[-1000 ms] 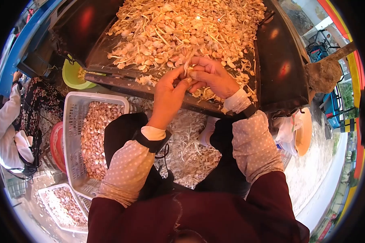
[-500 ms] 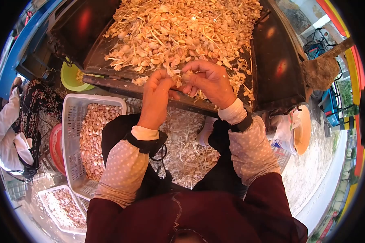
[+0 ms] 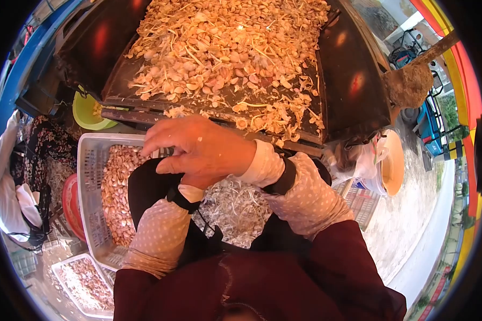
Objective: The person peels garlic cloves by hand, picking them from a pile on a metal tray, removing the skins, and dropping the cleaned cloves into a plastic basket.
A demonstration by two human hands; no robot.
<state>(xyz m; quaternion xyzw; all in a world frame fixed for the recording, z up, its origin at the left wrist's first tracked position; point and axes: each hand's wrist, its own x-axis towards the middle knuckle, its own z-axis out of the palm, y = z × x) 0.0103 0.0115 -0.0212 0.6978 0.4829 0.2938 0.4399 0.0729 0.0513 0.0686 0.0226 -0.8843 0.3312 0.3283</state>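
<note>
My right hand (image 3: 198, 147) reaches across to the left, palm down, over the right rim of the white crate (image 3: 96, 214). Its fingers are bent and apart, with nothing visible in them. My left hand (image 3: 194, 181) is mostly hidden beneath the right one; only a part near the wrist shows. Garlic cloves (image 3: 118, 198) fill much of the crate. Above the hands, a heap of garlic cloves and dry skins (image 3: 225, 48) covers the dark sloping table (image 3: 118, 85).
A green bowl (image 3: 91, 113) and a red basin (image 3: 72, 206) are at the left, near a person's white sleeve (image 3: 4, 160). A smaller white tray (image 3: 85, 283) holds cloves at lower left. A bucket (image 3: 392, 163) stands right. Skins (image 3: 235, 208) litter the floor between the legs.
Both hands have left the table's front edge. The right hand has swung left over the left hand, near the crate. The view has shifted slightly.
</note>
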